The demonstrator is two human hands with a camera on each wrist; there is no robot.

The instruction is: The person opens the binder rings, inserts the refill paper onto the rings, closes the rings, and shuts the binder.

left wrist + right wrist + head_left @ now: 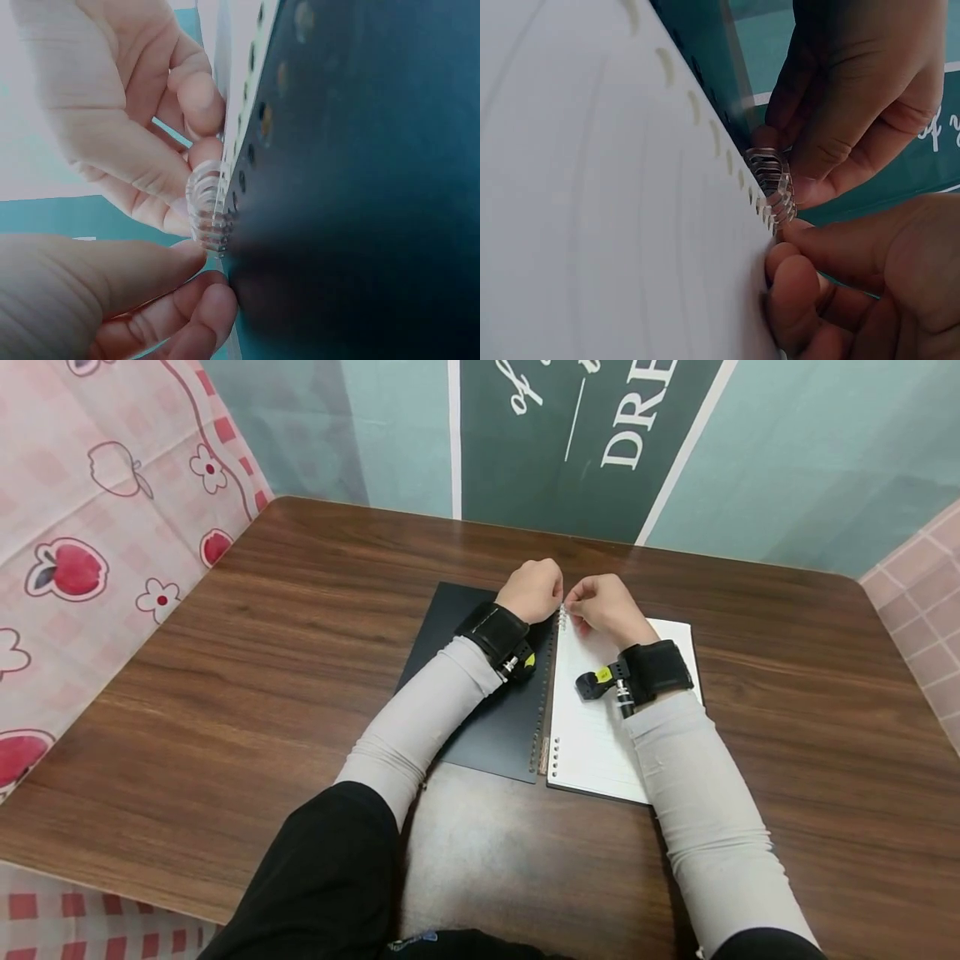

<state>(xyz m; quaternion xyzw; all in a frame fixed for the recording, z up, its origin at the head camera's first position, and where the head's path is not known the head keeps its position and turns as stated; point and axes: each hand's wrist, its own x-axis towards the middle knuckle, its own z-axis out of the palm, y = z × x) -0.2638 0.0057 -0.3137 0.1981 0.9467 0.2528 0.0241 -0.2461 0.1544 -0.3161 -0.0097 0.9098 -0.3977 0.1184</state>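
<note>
A loose-leaf notebook lies spread on the table, its dark cover to the left and its white lined pages to the right. At the far end of its spine, a short clear plastic binding ring strip runs through the punched holes. My left hand pinches this strip between thumb and fingers. From the other side my right hand pinches it too, fingertips close to the left ones. The strip's loops show between both hands in the right wrist view. Nearer holes along the spine hold no rings.
The brown wooden table extends around the notebook. Behind it hangs a teal backdrop with lettering, and a pink fruit-patterned cloth hangs at the left. Black wrist straps carry small cameras close above the pages.
</note>
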